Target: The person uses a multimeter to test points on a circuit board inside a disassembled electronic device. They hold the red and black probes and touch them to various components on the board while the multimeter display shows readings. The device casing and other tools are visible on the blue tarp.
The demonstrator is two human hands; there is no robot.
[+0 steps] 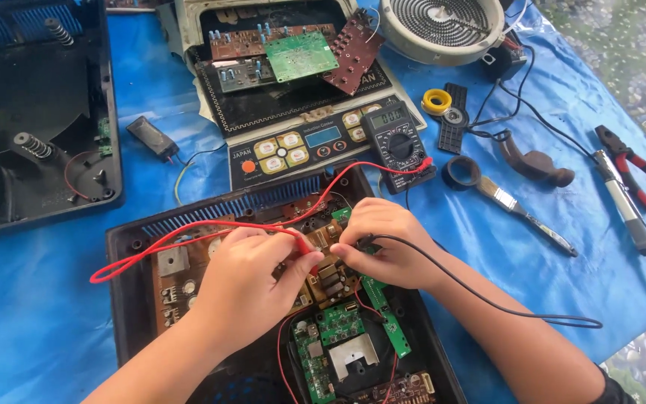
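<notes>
My left hand (252, 280) pinches a red test probe (304, 243) whose red lead (158, 247) loops out to the left. My right hand (383, 239) grips a black test probe, mostly hidden in the fingers, with its black lead (487, 299) trailing right. Both probe tips rest on the brown circuit board (181, 280) inside an open black appliance casing (125, 299). The two leads run up to a black digital multimeter (398, 142) lying just beyond the casing.
On the blue tarp (31, 314) lie a second black casing (39, 112), a control panel with loose circuit boards (300, 56), a round heating coil (443, 26), a brush (517, 206), a soldering iron (633, 224) and red-handled pliers (641, 176).
</notes>
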